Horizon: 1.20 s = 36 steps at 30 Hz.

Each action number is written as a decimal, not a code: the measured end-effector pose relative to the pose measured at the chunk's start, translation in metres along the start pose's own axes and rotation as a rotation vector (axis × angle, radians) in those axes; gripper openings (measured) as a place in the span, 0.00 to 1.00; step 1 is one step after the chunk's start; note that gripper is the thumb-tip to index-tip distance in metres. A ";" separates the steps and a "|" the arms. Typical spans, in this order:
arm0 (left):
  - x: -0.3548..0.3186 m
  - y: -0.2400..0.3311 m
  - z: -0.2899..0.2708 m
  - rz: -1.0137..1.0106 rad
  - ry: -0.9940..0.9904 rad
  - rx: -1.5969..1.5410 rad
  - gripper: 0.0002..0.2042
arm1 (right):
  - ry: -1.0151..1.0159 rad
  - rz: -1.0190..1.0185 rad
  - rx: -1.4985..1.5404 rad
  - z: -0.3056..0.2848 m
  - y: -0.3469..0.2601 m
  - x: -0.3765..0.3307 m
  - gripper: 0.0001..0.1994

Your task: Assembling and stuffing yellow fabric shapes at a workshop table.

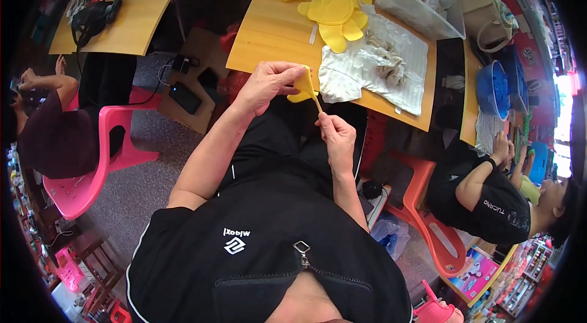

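Above my lap, at the table's near edge, a small yellow fabric piece (pixel 304 83) is pinched between the thumb and fingers of my left hand (pixel 267 85). My right hand (pixel 337 134) is closed on a thin tan stick (pixel 318 104) that runs up to the yellow piece; whether it goes inside the fabric I cannot tell. More yellow fabric hangs below my left hand. On the table beyond lies a pile of flat yellow fabric shapes (pixel 333 11). Right of it, a white cloth (pixel 413 81) carries a clump of whitish stuffing-like material (pixel 385 57).
A clear plastic bin (pixel 422 20) of greyish-white material stands at the table's far right. People sit at both sides, one on a pink chair (pixel 101 164), one by an orange chair (pixel 428 219). A blue basin (pixel 492 87) stands at right, a black device (pixel 95 20) at left.
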<state>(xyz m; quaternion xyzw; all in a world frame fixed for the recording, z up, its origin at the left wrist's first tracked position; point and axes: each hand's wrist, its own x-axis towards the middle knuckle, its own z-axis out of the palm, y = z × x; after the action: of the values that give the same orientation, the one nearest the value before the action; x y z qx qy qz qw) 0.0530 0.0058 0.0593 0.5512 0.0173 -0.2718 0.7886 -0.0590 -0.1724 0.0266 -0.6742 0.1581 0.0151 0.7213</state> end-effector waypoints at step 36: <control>0.002 -0.023 0.007 0.066 0.018 -0.087 0.11 | -0.205 0.346 0.594 0.007 0.023 -0.007 0.18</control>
<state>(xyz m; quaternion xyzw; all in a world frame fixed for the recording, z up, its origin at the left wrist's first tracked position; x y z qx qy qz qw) 0.0422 -0.0065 0.0418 0.5191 0.0183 -0.2397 0.8202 -0.0699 -0.1620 0.0063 -0.3932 0.1944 0.1579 0.8847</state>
